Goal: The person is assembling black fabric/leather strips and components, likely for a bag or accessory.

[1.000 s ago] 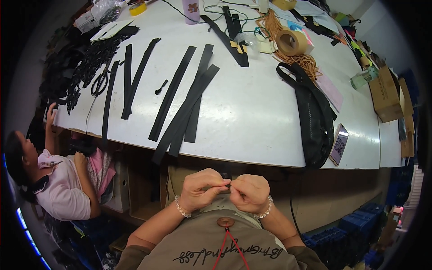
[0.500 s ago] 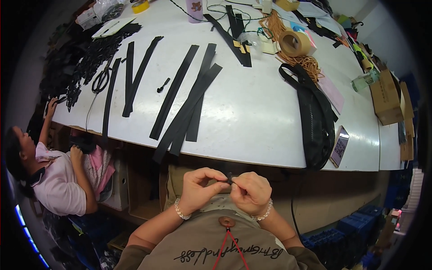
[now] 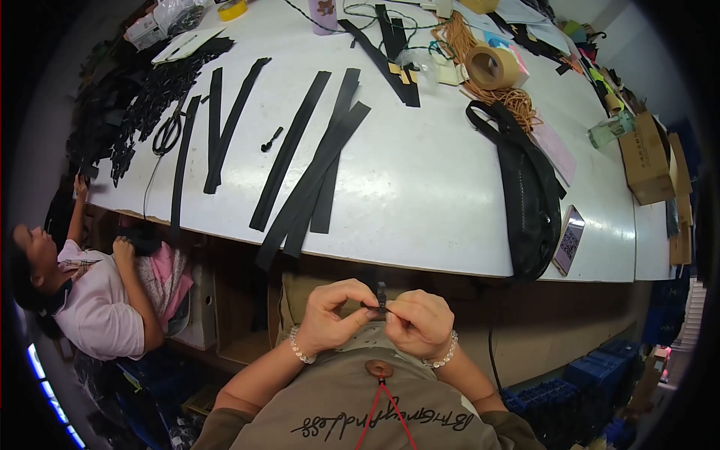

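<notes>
Just in front of my body, below the table's near edge, my left hand (image 3: 338, 311) and my right hand (image 3: 420, 321) meet. Both are closed, fingertips pinching a small black piece (image 3: 382, 294) that resembles a zipper pull. Part of it sticks up between the fingers; the rest is hidden by them. A similar small black piece (image 3: 272, 139) lies on the white table (image 3: 420, 180). Long flat black strips (image 3: 292, 150) are nearby, two of them crossed (image 3: 319, 176) with their ends over the near edge.
A black bag (image 3: 525, 202) and a phone (image 3: 569, 240) lie at the right. Farther back are a tape roll (image 3: 492, 69) and orange cord (image 3: 517, 110). Scissors (image 3: 167, 136) and a black heap (image 3: 150, 90) are left. A co-worker (image 3: 97, 300) sits at the left edge.
The small black piece now stands up higher between my fingertips, which stay together. The co-worker's head and raised hand have shifted slightly lower in view.
</notes>
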The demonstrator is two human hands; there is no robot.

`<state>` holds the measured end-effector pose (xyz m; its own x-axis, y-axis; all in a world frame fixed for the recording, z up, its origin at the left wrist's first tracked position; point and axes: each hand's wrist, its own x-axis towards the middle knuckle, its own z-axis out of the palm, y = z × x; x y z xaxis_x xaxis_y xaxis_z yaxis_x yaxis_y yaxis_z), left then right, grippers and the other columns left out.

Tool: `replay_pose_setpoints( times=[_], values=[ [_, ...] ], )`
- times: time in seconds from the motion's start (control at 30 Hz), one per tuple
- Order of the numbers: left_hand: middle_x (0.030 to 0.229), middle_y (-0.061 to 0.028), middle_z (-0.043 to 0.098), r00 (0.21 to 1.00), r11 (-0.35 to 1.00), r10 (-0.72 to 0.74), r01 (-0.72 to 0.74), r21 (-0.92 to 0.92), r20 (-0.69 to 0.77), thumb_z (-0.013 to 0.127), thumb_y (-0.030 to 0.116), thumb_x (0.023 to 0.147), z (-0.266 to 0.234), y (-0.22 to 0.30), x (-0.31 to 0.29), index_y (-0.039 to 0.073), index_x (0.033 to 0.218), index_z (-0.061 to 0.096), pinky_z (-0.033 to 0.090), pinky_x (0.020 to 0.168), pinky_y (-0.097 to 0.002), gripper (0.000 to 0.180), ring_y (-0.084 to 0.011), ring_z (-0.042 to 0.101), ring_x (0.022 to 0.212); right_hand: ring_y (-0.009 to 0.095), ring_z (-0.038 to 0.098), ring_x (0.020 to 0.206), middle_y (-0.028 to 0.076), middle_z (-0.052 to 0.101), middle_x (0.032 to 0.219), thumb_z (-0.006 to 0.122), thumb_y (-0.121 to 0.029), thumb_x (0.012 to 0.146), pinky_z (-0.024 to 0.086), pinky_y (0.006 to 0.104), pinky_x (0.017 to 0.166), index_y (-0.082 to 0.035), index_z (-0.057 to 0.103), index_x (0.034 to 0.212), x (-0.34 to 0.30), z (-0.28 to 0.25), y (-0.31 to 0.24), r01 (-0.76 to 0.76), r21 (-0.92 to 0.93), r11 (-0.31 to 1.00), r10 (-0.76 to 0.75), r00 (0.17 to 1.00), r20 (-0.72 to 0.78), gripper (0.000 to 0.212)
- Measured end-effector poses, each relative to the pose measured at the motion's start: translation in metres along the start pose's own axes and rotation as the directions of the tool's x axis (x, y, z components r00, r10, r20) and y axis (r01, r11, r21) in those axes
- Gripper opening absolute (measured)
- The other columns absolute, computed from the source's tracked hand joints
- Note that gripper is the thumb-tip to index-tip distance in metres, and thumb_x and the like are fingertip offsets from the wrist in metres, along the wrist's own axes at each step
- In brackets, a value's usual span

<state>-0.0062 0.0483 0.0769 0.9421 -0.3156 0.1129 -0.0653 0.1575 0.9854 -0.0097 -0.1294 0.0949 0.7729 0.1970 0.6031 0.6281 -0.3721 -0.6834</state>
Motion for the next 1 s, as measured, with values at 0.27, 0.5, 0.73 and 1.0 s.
replay_pose_setpoints(
  times=[0.27, 0.5, 0.73, 1.0],
  values=[
    [0.08, -0.0093, 0.062, 0.995, 0.994, 0.098, -0.099, -0.037, -0.034, 0.065, -0.006, 0.073, 0.004, -0.013, -0.004, 0.0, 0.083, 0.06, 0.046, 0.067, -0.0298, 0.013, -0.0191, 0.057, 0.073, 0.02, 0.055, 0.05, 0.007, 0.056, 0.066, 0.066, 0.005, 0.064, 0.043, 0.0285, 0.043, -0.002, 0.061, 0.08, -0.001, 0.003, -0.003, -0.028, 0.015, 0.999, 0.028, 1.0, 0.005, 0.018],
    [0.078, -0.0081, 0.059, 0.979, 0.983, 0.186, -0.186, 0.003, -0.082, 0.064, -0.006, 0.071, 0.008, -0.017, -0.003, 0.001, 0.082, 0.058, 0.045, 0.064, -0.0289, 0.014, -0.0186, 0.056, 0.07, 0.02, 0.055, 0.051, 0.006, 0.056, 0.067, 0.066, 0.002, 0.065, 0.043, 0.0302, 0.044, -0.003, 0.061, 0.082, 0.0, 0.003, -0.005, 0.018, -0.074, 0.997, -0.017, 1.0, 0.019, 0.018],
    [0.075, -0.0084, 0.058, 0.953, 0.962, 0.272, -0.271, 0.024, -0.13, 0.061, -0.008, 0.068, 0.013, -0.021, -0.004, 0.002, 0.082, 0.058, 0.044, 0.062, -0.0298, 0.018, -0.0199, 0.055, 0.068, 0.021, 0.056, 0.053, 0.007, 0.056, 0.069, 0.067, 0.001, 0.066, 0.044, 0.0298, 0.045, -0.003, 0.062, 0.085, -0.002, 0.004, -0.006, 0.062, -0.107, 0.992, -0.059, 0.998, 0.029, 0.02],
    [0.079, -0.0104, 0.061, 0.946, 0.949, 0.31, -0.302, 0.093, -0.09, 0.064, -0.007, 0.068, 0.007, -0.021, -0.001, 0.002, 0.085, 0.059, 0.047, 0.065, -0.0303, 0.02, -0.0221, 0.059, 0.071, 0.021, 0.057, 0.054, 0.008, 0.057, 0.071, 0.068, -0.001, 0.067, 0.046, 0.03, 0.046, -0.001, 0.062, 0.084, 0.003, 0.0, -0.005, 0.078, -0.117, 0.99, -0.072, 0.996, 0.055, 0.018]
  ],
)
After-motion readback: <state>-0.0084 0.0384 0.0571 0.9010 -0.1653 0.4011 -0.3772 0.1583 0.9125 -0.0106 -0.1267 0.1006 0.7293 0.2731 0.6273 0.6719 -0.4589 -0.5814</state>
